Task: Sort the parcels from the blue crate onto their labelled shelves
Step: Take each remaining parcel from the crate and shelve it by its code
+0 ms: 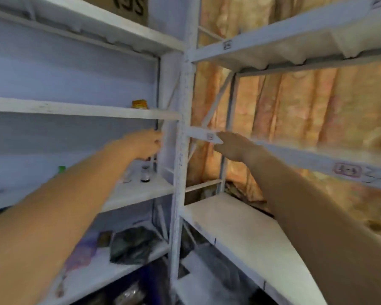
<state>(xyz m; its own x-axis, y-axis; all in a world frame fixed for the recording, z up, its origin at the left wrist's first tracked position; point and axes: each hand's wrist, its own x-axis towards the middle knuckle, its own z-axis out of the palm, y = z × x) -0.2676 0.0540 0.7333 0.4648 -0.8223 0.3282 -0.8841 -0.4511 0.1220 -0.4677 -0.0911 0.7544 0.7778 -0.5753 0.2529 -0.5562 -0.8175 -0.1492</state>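
Two white shelf racks meet at a corner upright (180, 150). My left hand (144, 144) reaches into the left rack's middle bay with its fingers curled, just above a small dark bottle (145, 174). Blur hides whether the hand grips anything. My right hand (231, 147) lies flat with its fingers stretched along the front edge of the right rack's middle shelf, beside a small label (210, 136). It holds nothing. A dark blue shape (154, 280), possibly the crate, sits low between the racks with a shiny wrapped packet (130, 293) in it.
An orange packet (139, 104) sits on the shelf above my left hand. A dark plastic-wrapped parcel (130, 245) and a purple packet (81, 253) lie on the lower left shelf. The right rack carries a pink-framed label (348, 170) and a bare lower shelf (240, 230). Behind hangs an orange curtain (295, 102).
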